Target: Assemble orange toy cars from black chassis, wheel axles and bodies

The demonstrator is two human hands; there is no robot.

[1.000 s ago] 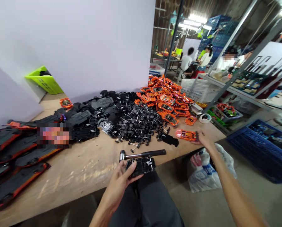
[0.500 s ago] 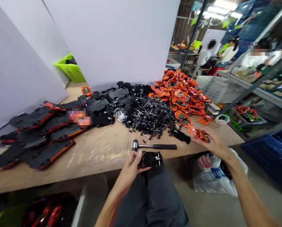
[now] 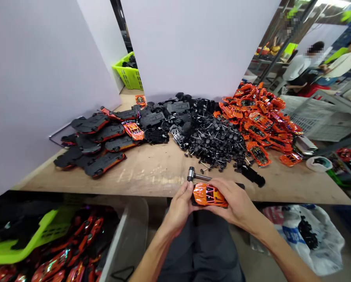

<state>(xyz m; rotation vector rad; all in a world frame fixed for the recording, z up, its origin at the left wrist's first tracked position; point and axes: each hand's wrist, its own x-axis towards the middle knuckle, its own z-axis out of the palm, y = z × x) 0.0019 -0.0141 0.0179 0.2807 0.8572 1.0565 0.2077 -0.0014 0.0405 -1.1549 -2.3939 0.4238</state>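
Just over the table's front edge, an orange toy car body (image 3: 208,194) sits right side up on a black toy car chassis, which is mostly hidden beneath it. My left hand (image 3: 177,211) grips the chassis at its left end, thumb on top. From the right, my right hand (image 3: 236,201) clasps the orange body, fingers over its far side and thumb along the near side. Whether the two parts are fully joined I cannot tell. Right behind them lies a hammer (image 3: 191,174), its handle partly covered by my right hand.
Wheel-and-axle sets (image 3: 216,143) are heaped mid-table, with black chassis (image 3: 178,107) behind. Orange car bodies (image 3: 260,117) pile up at right, near a roll of tape (image 3: 319,163). Upside-down cars (image 3: 104,164) lie at left. Below are a green crate (image 3: 31,243) and a plastic bag (image 3: 316,250).
My right hand has brought an orange body from the right side of the table onto the chassis in my left hand. The view has swung left.
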